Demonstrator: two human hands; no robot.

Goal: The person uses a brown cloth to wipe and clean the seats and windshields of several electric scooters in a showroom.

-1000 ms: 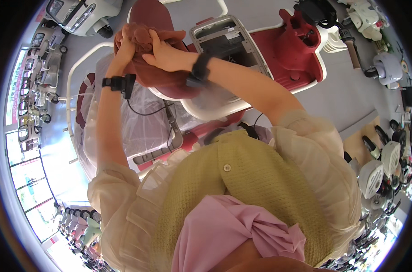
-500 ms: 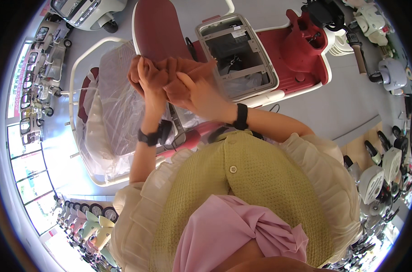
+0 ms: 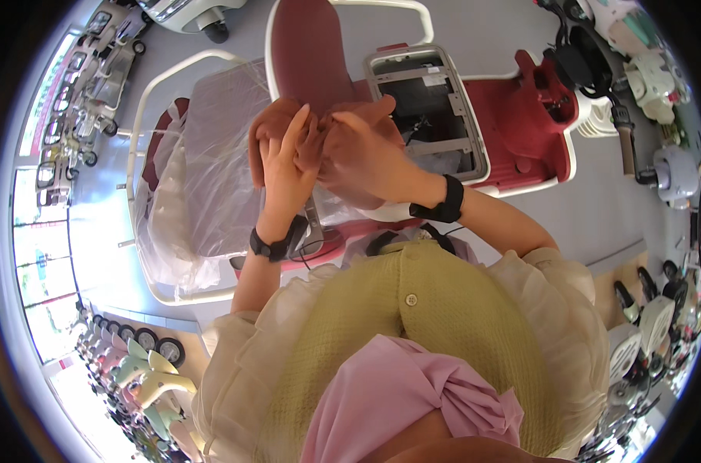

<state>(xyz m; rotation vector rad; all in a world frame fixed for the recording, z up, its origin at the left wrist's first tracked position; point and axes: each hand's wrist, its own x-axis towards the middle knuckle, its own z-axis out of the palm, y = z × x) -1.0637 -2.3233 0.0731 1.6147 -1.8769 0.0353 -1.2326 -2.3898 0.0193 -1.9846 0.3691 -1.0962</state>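
Observation:
A reddish-brown cloth [image 3: 266,127] is bunched between my two hands, held above the vehicle. My left hand [image 3: 286,174] grips its left part, with some fingers stretched up over the folds. My right hand [image 3: 375,163], slightly blurred, clutches the right part, its thumb and fingers pressed into the fabric. Just beyond the cloth, a dark red seat [image 3: 308,50] with a white edge stands raised. To the right lies an open storage compartment [image 3: 478,130] with a grey rim and a dark inside.
A plastic-wrapped rear section [image 3: 215,158] sits at left inside a white tubular rail [image 3: 140,108]. On the right are a red footwell [image 3: 505,116] and a handlebar grip [image 3: 625,143]. Parked scooters [image 3: 154,386] line the showroom's sides.
The view has shifted, so the vehicle appears farther right. My hands have gathered the cloth into a thicker bundle, and the left fingers now reach higher over it.

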